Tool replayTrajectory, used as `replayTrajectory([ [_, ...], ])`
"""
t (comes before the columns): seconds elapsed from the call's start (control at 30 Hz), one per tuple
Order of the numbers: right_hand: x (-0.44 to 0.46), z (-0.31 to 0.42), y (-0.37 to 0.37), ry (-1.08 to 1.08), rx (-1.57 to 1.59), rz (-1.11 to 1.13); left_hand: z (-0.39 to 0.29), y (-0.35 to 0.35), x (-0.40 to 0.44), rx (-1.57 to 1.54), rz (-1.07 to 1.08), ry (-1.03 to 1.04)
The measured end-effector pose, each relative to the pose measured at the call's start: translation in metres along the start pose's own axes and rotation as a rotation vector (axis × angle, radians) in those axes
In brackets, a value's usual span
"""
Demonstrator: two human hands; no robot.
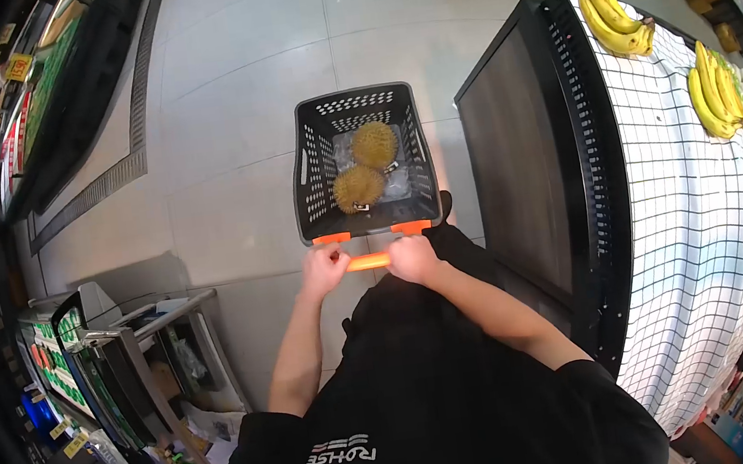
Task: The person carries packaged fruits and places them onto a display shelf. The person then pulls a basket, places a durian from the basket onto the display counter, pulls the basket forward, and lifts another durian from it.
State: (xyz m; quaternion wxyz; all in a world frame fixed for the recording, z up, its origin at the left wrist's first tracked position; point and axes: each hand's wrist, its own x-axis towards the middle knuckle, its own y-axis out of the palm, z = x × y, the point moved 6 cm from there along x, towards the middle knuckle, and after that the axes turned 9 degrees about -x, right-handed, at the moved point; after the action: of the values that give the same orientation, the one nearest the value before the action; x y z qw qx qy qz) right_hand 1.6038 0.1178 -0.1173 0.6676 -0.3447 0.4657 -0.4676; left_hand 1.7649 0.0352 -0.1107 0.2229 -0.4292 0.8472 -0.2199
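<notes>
Frame centre: one black basket [372,223], two durians [359,189] inside; orange handle [369,261], left hand [326,269] and right hand [413,258], fingers wrapped around it. Upper right: bananas [617,37].

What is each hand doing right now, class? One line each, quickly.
Left hand: closed, holding the orange handle of the black basket.
Right hand: closed, holding the same handle.

Ends of the orange handle [369,261] hidden under my fingers [335,257]. Labels [362,206] on the durians [374,145]: print too small to read. My black shirt [466,397] runs off the lower edge, masking most of my legs [461,247]. Lower-left yellow price tags [76,444] too small to make out.
</notes>
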Motion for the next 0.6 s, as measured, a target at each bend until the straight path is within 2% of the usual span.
replayTrajectory([
  [0.1, 0.011, -0.002, -0.004, 0.036, 0.094, -0.033, 0.001, -0.009, 0.021, 0.077, 0.055, -0.023],
  [0.5, 0.118, -0.053, -0.051, 0.171, 0.233, -0.027, -0.014, -0.043, 0.176, 0.316, 0.102, 0.146],
  [0.6, 0.143, -0.072, -0.073, 0.18, 0.259, -0.149, -0.023, -0.049, 0.221, 0.356, 0.07, 0.158],
])
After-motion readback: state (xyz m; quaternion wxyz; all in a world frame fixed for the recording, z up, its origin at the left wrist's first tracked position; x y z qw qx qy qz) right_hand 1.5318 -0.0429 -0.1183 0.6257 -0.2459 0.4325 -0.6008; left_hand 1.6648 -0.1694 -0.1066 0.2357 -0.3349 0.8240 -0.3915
